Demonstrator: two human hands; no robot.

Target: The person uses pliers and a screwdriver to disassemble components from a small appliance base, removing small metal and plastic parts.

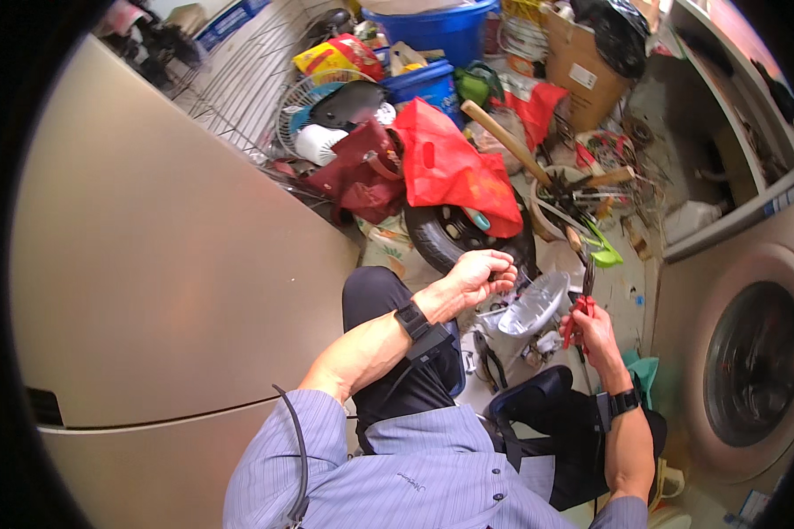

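Observation:
My right hand [596, 337] grips red-handled pliers [580, 319], their dark jaws pointing up towards a bucket of tools [551, 207]. In the middle, my left hand [481, 277] is closed, thumb and fingers curled together; whatever is between them is too small to make out. It hangs in front of a black tyre [432, 242]. Between and below the hands, a clear plastic bag [535, 304] lies among small loose parts. Another hand tool with dark handles [490, 360] rests on the floor by my knees. A wooden handle [507, 143] sticks up from the bucket.
A large fridge [176, 247] stands close on my left, a front-loading washing machine [750, 361] on my right. Ahead are a red bag [454, 167], a maroon bag [366, 172], blue tubs [432, 31], a cardboard box [582, 70] and a wire rack [247, 70].

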